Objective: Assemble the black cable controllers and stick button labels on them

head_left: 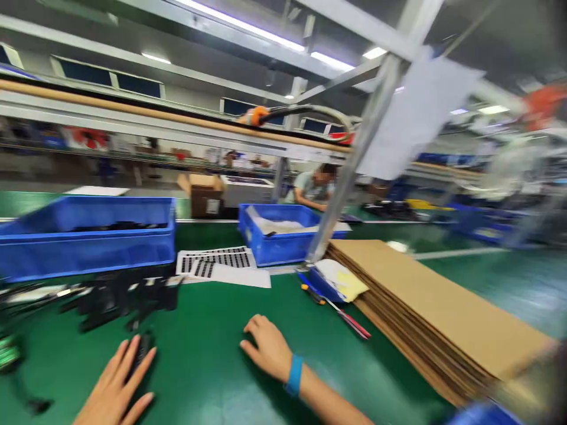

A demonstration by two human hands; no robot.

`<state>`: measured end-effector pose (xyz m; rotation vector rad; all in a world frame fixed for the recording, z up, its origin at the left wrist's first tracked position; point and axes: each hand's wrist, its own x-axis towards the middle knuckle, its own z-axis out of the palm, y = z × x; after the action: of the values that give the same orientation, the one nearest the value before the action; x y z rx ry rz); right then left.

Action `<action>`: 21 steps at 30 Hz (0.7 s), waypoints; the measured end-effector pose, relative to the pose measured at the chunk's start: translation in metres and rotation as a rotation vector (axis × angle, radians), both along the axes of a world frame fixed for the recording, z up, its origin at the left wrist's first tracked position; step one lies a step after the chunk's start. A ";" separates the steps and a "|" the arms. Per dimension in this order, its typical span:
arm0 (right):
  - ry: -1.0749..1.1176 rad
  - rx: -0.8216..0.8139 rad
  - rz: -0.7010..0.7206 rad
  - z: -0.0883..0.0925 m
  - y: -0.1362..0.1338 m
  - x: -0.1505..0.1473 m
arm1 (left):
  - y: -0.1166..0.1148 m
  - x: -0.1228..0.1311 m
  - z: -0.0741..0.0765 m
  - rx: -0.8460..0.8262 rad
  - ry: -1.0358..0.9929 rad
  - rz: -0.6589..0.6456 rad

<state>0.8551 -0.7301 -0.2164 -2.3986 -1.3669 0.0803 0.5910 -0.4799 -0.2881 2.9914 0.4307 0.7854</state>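
Observation:
My left hand (pixel 119 382) is at the lower left with its fingers spread. A small dark elongated part (pixel 142 349) lies at its fingertips, partly covered; whether they touch it I cannot tell. My right hand (pixel 266 347), with a blue band (pixel 294 375) on the wrist, hovers over or rests on the green tabletop (pixel 212 342). Its thumb stands apart from the slightly bent fingers, and nothing shows between them. Beyond my left hand lies a row of blurred black parts (pixel 119 298) with light ends.
Two blue bins, left (pixel 88 251) and middle (pixel 283 251), stand at the back with printed sheets (pixel 217 262) between them. Stacked cardboard (pixel 425 289) lies right, near a red-handled tool (pixel 354 323) and a metal post (pixel 354 171). A person (pixel 312 186) leans over farther back.

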 end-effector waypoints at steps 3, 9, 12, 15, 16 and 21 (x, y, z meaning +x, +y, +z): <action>0.016 0.083 0.088 0.004 0.057 0.036 | -0.011 -0.008 0.032 0.012 0.079 0.092; -0.056 0.161 -0.053 -0.002 0.174 0.099 | -0.033 0.052 0.092 -0.313 0.445 -0.120; -0.076 0.171 -0.085 -0.013 0.198 0.110 | -0.036 0.069 0.093 -0.426 0.525 -0.266; -0.090 0.195 -0.017 -0.020 0.189 0.106 | -0.037 0.067 0.090 -0.464 0.509 -0.289; -0.092 0.204 0.021 -0.019 0.180 0.102 | -0.038 0.064 0.090 -0.461 0.484 -0.266; -0.052 0.217 0.244 -0.004 0.127 0.069 | -0.048 0.057 0.094 -0.309 0.331 -0.159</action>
<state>0.9240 -0.6026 -0.2204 -2.0639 -1.5986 -0.0635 0.6485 -0.5278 -0.1943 2.8141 0.2827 0.1876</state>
